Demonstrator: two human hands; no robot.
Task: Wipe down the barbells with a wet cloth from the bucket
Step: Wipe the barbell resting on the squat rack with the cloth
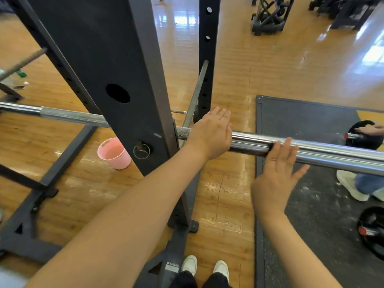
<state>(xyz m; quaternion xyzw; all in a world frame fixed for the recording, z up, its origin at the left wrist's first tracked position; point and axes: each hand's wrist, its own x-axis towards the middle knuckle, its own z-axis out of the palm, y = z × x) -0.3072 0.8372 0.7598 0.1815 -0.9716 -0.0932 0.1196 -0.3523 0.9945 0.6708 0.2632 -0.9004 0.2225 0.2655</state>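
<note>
Your left hand lies flat on the barbell, fingers straight and together; right hand touches it, fingers spread. Pink bucket sits at 9 o'clock.

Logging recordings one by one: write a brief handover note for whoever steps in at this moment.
Left hand: open, flat on the barbell by the rack post.
Right hand: open, fingertips on the bar's sleeve.
Neither hand holds a cloth; none in view.
Pink bucket: on the floor behind the post.
Done: no wiping evident.
Left: wet a cloth at the bucket, wipe the bar.
</note>
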